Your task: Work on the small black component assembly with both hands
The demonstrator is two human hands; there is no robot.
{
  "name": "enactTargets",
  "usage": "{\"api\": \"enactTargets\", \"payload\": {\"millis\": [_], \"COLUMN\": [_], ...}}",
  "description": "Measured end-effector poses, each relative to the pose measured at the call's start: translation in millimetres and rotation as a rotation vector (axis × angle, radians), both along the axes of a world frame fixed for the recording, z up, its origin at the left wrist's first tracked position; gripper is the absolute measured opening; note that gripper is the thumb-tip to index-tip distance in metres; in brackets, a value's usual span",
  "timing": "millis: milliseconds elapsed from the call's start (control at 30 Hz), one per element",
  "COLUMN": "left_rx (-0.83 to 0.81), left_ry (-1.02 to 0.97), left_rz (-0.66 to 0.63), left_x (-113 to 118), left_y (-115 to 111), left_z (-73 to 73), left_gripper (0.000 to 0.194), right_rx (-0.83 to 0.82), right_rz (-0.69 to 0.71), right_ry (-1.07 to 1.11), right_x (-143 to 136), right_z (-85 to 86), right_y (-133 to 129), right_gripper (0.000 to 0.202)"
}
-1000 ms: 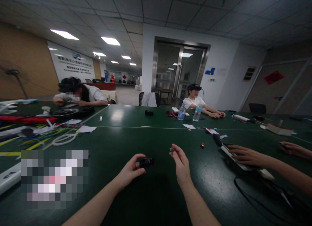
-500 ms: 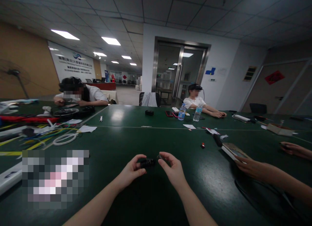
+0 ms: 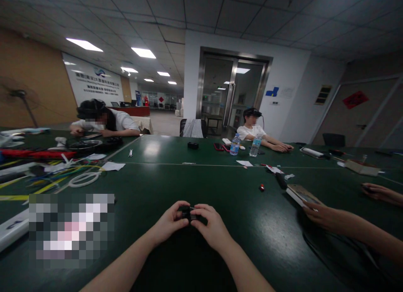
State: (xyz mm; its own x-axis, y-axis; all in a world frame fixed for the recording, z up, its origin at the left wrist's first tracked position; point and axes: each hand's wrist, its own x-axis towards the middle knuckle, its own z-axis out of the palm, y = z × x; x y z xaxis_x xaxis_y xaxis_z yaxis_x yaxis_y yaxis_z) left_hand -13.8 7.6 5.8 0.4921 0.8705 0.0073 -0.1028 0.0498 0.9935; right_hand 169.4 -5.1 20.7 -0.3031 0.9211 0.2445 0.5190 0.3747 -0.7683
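Note:
Just above the dark green table [image 3: 151, 191], my left hand [image 3: 171, 218] grips a small black block-like object [image 3: 187, 213] between thumb and fingers. My right hand [image 3: 209, 225] is closed on the right end of that same object, its thumb and fingertips close to those of my left hand. The object's kind is not clear, as the fingers cover much of it. Whether a small piece is still pinched in my right fingertips cannot be seen.
Cables [image 3: 85, 179] and strips crowd the left side. Ahead stand a black box [image 3: 193, 145] and two water bottles [image 3: 234, 144]. A small red item [image 3: 262, 187] lies to the right, near another person's hand [image 3: 324, 214] on a white-edged device [image 3: 297, 196]. Two people sit across the table.
My right hand has moved left, from a short gap away, onto the black object's right end. My left hand has stayed almost in place.

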Motion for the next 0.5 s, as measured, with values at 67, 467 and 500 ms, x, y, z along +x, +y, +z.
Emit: {"api": "enactTargets", "payload": {"millis": [67, 467, 500], "left_rx": [0.006, 0.030, 0.026], "left_ry": [0.022, 0.072, 0.066], "left_rz": [-0.004, 0.053, 0.055], "left_x": [0, -3, -3], "left_y": [0, -4, -4], "left_z": [-1.0, 9.4, 8.9], "left_gripper": [0.045, 0.037, 0.038], "right_rx": [-0.041, -0.013, -0.002], "right_rz": [0.012, 0.072, 0.073], "right_ry": [0.004, 0.089, 0.090], "right_x": [2, 5, 5], "right_z": [0.1, 6.2, 6.8], "right_y": [0, -4, -4], "right_gripper": [0.027, 0.033, 0.029]}}
